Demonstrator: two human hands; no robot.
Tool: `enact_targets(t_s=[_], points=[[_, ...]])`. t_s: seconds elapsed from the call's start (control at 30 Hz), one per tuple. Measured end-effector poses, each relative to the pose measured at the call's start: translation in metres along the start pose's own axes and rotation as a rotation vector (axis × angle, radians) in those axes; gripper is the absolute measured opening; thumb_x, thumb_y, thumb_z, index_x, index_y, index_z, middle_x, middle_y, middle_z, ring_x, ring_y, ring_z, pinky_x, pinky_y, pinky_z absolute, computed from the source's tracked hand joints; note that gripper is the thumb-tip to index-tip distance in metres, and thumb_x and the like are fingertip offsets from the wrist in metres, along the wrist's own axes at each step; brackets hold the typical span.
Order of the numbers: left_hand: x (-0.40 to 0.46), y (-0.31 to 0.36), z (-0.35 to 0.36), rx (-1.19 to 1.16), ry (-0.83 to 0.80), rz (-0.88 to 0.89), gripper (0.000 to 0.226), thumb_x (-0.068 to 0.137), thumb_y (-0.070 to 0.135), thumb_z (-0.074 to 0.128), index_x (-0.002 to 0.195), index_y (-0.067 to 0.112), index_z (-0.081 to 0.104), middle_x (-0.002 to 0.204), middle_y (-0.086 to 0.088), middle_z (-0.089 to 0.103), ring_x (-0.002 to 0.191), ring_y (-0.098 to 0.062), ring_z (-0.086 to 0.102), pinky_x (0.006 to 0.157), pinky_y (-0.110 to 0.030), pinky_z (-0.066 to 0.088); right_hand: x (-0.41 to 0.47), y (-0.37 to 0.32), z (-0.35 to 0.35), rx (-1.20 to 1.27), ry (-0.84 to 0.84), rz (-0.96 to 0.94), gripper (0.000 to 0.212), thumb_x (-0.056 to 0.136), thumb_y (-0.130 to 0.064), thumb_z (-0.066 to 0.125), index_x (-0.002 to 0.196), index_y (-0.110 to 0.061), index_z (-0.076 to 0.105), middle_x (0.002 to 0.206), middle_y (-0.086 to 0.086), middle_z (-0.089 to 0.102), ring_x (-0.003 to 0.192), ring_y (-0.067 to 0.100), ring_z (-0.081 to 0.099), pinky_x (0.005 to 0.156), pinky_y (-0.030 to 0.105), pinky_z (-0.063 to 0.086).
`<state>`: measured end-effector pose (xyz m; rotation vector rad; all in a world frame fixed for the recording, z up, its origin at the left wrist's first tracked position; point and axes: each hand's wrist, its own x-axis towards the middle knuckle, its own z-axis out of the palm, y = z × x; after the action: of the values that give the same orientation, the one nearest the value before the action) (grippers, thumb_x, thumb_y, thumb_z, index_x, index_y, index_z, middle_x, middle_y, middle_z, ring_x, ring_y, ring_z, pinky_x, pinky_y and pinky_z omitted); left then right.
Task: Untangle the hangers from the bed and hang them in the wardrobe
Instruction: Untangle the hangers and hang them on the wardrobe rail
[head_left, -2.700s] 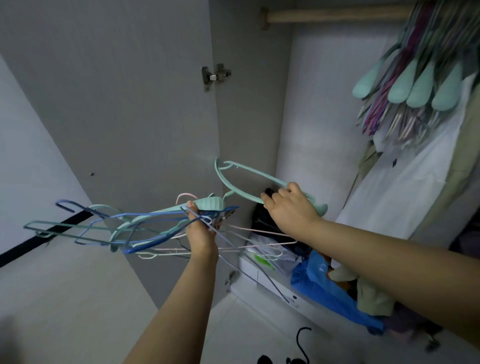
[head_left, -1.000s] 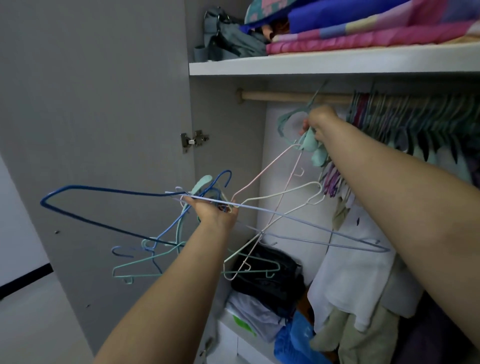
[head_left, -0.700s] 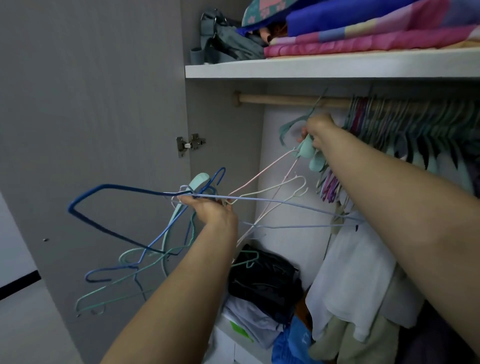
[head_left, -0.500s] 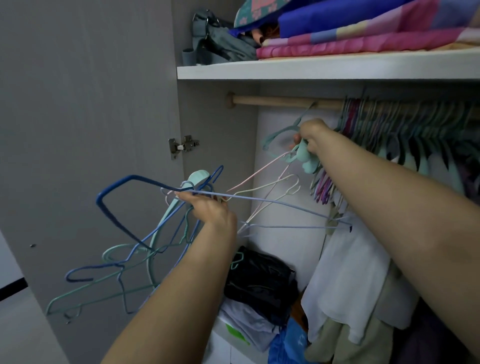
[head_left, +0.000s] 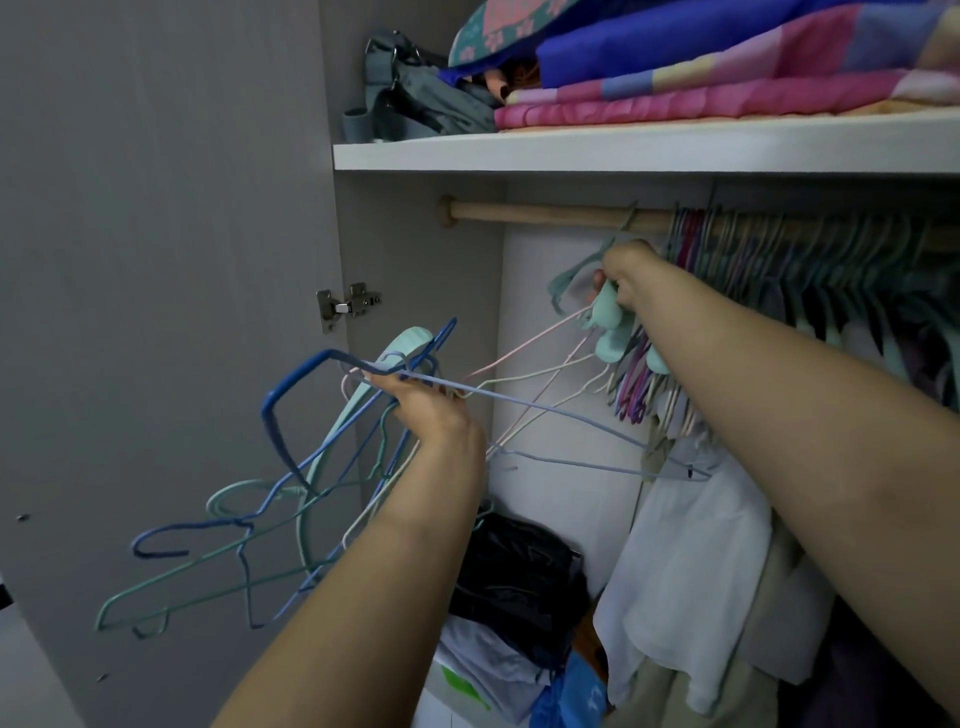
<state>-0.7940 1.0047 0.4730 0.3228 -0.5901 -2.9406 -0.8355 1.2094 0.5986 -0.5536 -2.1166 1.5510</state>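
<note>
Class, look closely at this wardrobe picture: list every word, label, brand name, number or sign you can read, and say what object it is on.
None can be read: no legible word, number or brand shows anywhere.
The green patch on the white item at the wardrobe bottom: a mark only, too blurred to read.
The folded bedding on the shelf: patterns, no text.
The door hinge: no readable marking.

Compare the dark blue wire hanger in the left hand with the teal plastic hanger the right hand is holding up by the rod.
The dark blue hanger is thin wire; the teal hanger is thicker plastic. The blue one sits low in the left hand's tangled bunch; the teal one is raised by the right hand, just under the wooden rod. Each is held.
</note>
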Motion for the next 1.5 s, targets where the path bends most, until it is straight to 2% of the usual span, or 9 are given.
enact_targets(t_s=[0.1,0.37,0.6,0.73,0.83,0.93,1.17,1.3,1.5], points=[[0.002,-0.005,-0.002,0.035,0.040,0.014,0.062,0.090,0.066,0.041,0.135,0.022,0.042,0.132,-0.001,0.051,0.116,-0.021,0.052,0.102,-0.034,0.039,0.004,0.011,-0.003,-0.038,-0.005,-0.022,0.026,0.090,0.003,0.046,0.069,-0.013,0.043,0.089,0.010,0.051,0.066,0.018,0.048,0.087,0.038,0.051],[-0.005,-0.016,0.015,0.125,0.097,0.083,0.072,0.090,0.062,0.047,0.140,0.010,0.039,0.137,-0.012,0.051,0.124,-0.029,0.052,0.109,-0.041,0.038,0.004,0.010,-0.009,0.001,0.029,0.025,0.023,0.097,-0.006,0.044,0.075,-0.009,0.052,0.067,0.010,0.057,0.036,0.012,0.053,0.033,0.022,0.045],[-0.004,-0.026,0.035,0.191,0.059,0.169,0.059,0.098,0.047,0.044,0.142,0.007,0.037,0.143,-0.015,0.046,0.118,-0.021,0.052,0.099,-0.025,0.039,0.012,0.016,-0.013,-0.090,-0.027,0.023,0.008,0.095,-0.003,0.049,0.092,0.000,0.056,0.074,0.013,0.060,0.058,0.020,0.059,0.081,0.041,0.054],[0.000,-0.029,0.036,0.246,0.046,0.204,0.058,0.097,0.050,0.044,0.140,0.010,0.038,0.130,-0.008,0.050,0.118,-0.021,0.053,0.097,-0.025,0.040,0.009,0.024,-0.014,0.084,-0.171,0.026,0.020,0.093,0.009,0.045,0.107,-0.003,0.052,0.103,0.017,0.056,0.050,0.016,0.065,0.049,0.026,0.055],[0.005,-0.027,0.034,0.203,0.060,0.189,0.052,0.095,0.052,0.048,0.127,0.011,0.046,0.126,-0.011,0.058,0.112,-0.024,0.060,0.102,-0.038,0.045,0.011,0.033,-0.015,0.154,-0.208,0.003,0.040,0.089,0.013,0.049,0.126,0.001,0.041,0.128,0.017,0.049,0.080,0.022,0.070,0.067,0.030,0.060],[0.006,-0.025,0.031,0.200,0.088,0.126,0.065,0.092,0.060,0.045,0.134,0.011,0.039,0.135,-0.013,0.052,0.115,-0.028,0.057,0.100,-0.041,0.047,0.009,0.036,-0.015,0.097,-0.187,-0.020,0.039,0.091,0.011,0.048,0.129,0.010,0.040,0.116,0.017,0.054,0.098,0.029,0.066,0.082,0.035,0.056],[0.008,-0.014,0.031,0.190,0.070,0.007,0.072,0.089,0.063,0.047,0.137,0.011,0.034,0.137,-0.015,0.048,0.112,-0.031,0.058,0.095,-0.046,0.051,0.004,0.035,-0.003,-0.036,-0.131,-0.018,0.038,0.096,0.007,0.042,0.133,0.008,0.036,0.119,0.020,0.052,0.082,0.023,0.065,0.055,0.030,0.053],[0.008,-0.008,0.026,0.291,0.012,0.012,0.055,0.090,0.063,0.045,0.119,0.017,0.039,0.130,-0.011,0.053,0.114,-0.030,0.058,0.098,-0.046,0.049,0.002,0.034,0.001,-0.070,-0.105,0.014,0.033,0.095,0.007,0.043,0.127,0.008,0.041,0.112,0.021,0.050,0.100,0.037,0.065,0.084,0.050,0.053],[0.014,0.003,0.009,0.355,-0.007,0.030,0.063,0.091,0.061,0.045,0.136,0.017,0.037,0.118,-0.002,0.049,0.113,-0.024,0.055,0.099,-0.041,0.047,0.003,0.039,0.006,-0.142,-0.077,0.011,0.009,0.089,0.003,0.051,0.098,0.000,0.054,0.101,0.025,0.060,0.094,0.042,0.067,0.084,0.059,0.052]])
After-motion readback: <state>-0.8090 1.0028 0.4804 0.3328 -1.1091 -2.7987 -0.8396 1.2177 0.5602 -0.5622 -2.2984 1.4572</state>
